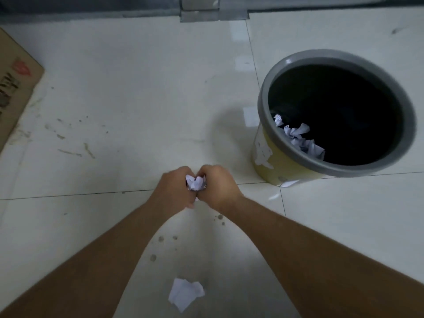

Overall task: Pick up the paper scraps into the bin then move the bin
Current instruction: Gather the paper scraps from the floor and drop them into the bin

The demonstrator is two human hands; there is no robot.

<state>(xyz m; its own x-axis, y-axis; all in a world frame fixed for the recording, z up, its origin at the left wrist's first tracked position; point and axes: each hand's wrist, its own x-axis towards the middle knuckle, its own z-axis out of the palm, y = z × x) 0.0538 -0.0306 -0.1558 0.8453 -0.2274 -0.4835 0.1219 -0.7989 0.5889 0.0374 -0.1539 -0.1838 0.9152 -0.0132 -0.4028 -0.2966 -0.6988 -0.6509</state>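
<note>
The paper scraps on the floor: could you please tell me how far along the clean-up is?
Partly done. Some crumpled scraps already lie inside the bin. In hand: the left hand and right hand are closed together around one scrap above the tiled floor. Left: that scrap must go in, another scrap lies on the floor between the forearms, a small white piece sits at the bin's base, and the bin awaits moving.

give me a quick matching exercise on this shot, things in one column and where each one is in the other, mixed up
Things:
1. bin
2. cardboard sheet
3. flat paper scrap
4. crumpled paper ball

Places:
A. on the floor between the forearms
B. squeezed between the left hand and right hand
C. right of the hands, paper inside
D. at the left edge

Pairs: 1-C, 2-D, 3-A, 4-B
</note>
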